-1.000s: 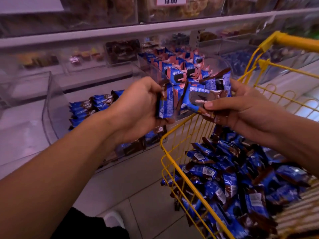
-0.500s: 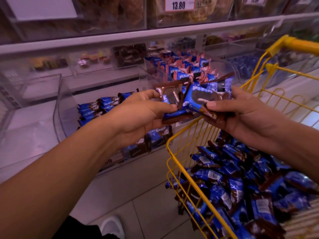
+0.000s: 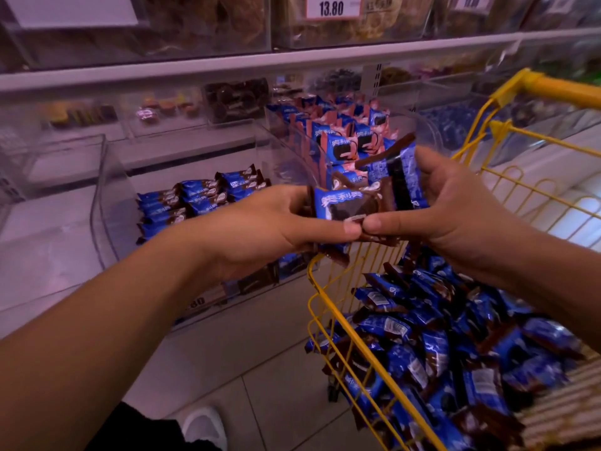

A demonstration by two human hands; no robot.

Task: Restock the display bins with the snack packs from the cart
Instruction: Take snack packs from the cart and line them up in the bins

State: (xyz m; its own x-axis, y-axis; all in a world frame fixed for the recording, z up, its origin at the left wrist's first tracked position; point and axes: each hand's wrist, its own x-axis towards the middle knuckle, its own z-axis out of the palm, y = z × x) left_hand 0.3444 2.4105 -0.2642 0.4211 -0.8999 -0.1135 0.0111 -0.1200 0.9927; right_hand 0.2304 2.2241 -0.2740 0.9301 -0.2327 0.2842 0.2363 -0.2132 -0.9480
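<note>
Shop aisle, price tag (image 3: 331, 7), clear display bins (image 3: 107, 177), yellow cart (image 3: 325, 297)

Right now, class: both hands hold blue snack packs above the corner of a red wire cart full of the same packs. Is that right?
Not quite. The head view shows a yellow wire cart, not a red one. The rest holds: the left hand and right hand hold blue snack packs above its corner, and it is full of the same packs.
</note>
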